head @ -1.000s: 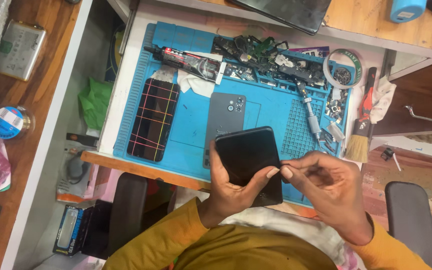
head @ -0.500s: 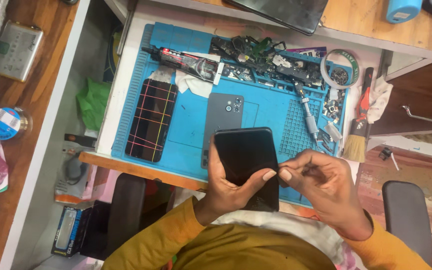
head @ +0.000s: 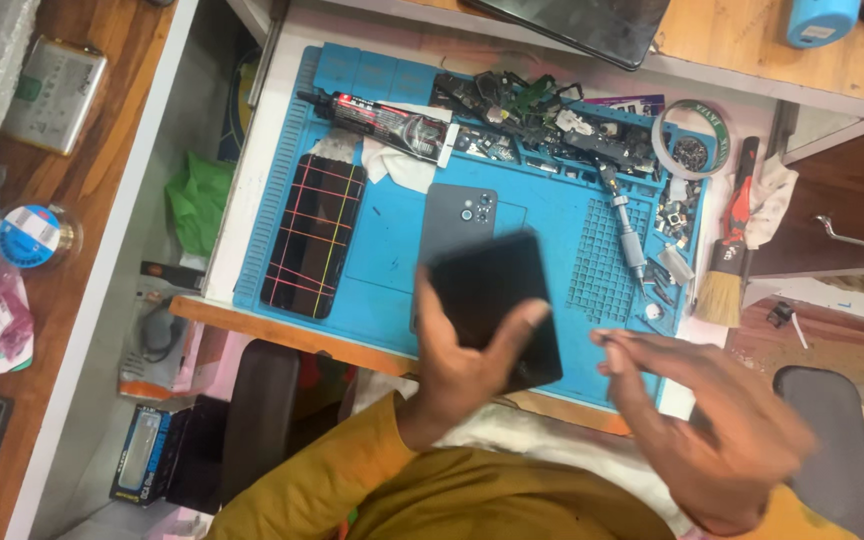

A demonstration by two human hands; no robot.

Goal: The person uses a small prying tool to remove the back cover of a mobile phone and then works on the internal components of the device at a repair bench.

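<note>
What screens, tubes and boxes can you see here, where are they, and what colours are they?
Black phone screen: a flat rectangle, held in the left hand.
Dark screen with coloured lines: lies at the left of the blue mat.
Black tube with red label: lies at the mat's top.
Black and blue box: lies bottom left, below the desk.

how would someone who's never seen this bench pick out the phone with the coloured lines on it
Find the blue mat on the white desk. At the mat's left side lies a black phone, flat and untouched. Unlike the grey phone back beside it, it has red and yellow lines criss-crossing it.
</note>
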